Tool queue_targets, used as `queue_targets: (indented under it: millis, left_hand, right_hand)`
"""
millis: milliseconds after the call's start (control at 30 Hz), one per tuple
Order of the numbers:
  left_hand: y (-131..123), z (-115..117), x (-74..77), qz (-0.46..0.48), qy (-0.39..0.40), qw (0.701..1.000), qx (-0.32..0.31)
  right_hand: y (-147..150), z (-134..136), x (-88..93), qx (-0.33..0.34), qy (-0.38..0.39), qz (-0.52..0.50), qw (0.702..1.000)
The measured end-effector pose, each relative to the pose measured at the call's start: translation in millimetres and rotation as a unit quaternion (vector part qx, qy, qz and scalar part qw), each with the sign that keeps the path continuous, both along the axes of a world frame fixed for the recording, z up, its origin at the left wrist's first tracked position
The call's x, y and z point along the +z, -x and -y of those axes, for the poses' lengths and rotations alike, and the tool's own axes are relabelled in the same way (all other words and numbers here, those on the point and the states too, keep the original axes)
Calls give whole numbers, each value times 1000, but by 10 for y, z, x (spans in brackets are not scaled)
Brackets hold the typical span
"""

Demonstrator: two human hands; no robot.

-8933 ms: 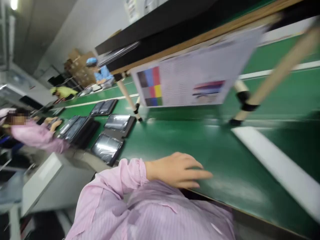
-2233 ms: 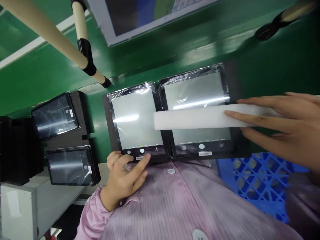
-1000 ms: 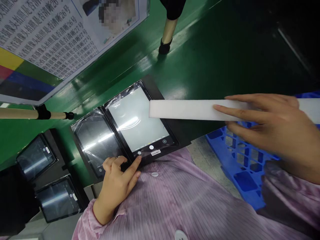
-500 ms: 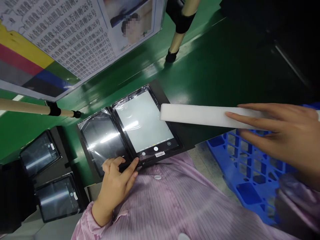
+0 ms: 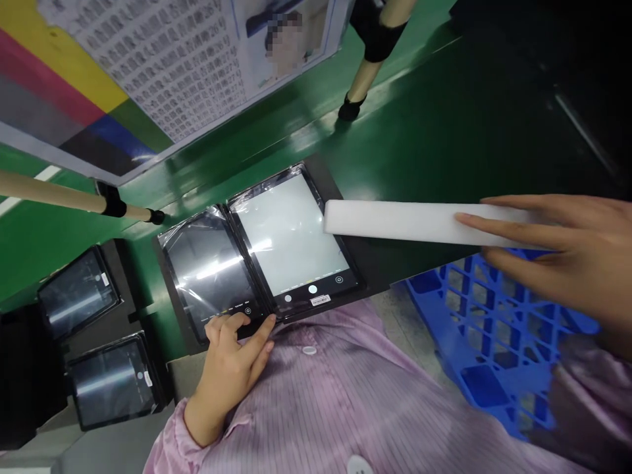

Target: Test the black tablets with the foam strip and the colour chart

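A black tray [image 5: 370,263] on the green tabletop [image 5: 444,145] holds two film-wrapped tablets side by side: a dark-screened tablet [image 5: 212,270] at 9 o'clock of a lit tablet [image 5: 293,234]. A second tray at the far 9 o'clock edge holds two more wrapped tablets [image 5: 79,299]. A blue crate [image 5: 494,329] sits below the tabletop edge at 4 o'clock.

The left hand [image 5: 232,365] comes up from 6 o'clock, half curled, grasping nothing, fingertips on the dark tablet's bottom edge. The right hand [image 5: 557,257] enters from 3 o'clock, fingers extended flat and gripping a long white foam strip [image 5: 405,220], whose free end lies over the lit tablet's 3 o'clock edge. A test chart [image 5: 148,59] hangs at 11 o'clock.
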State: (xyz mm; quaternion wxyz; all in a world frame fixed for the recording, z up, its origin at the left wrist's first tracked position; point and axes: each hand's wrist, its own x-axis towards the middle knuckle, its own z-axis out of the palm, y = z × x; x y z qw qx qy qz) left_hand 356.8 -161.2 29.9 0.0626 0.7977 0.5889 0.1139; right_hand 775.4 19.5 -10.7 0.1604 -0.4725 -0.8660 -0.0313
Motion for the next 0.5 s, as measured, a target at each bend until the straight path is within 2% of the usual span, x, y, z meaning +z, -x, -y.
queue_targets:
  millis: [133,267,400,500]
  left_hand:
    - [-45,-181,56,-7,15,999,-31]
    - [-86,-379,98,-19,42,997,-66]
    - [-105,-543,149,-22,53,997,-54]
    - [-151,-601,316,28,64,997,-37]
  right_hand:
    - [5,-42,15,8,19,4,1000]
    - [2,-82,2,26,40,-43,998]
    - [-83,-104,-64,30,97,-64,993]
    - [-140,-70,-94,3,144,-71,987]
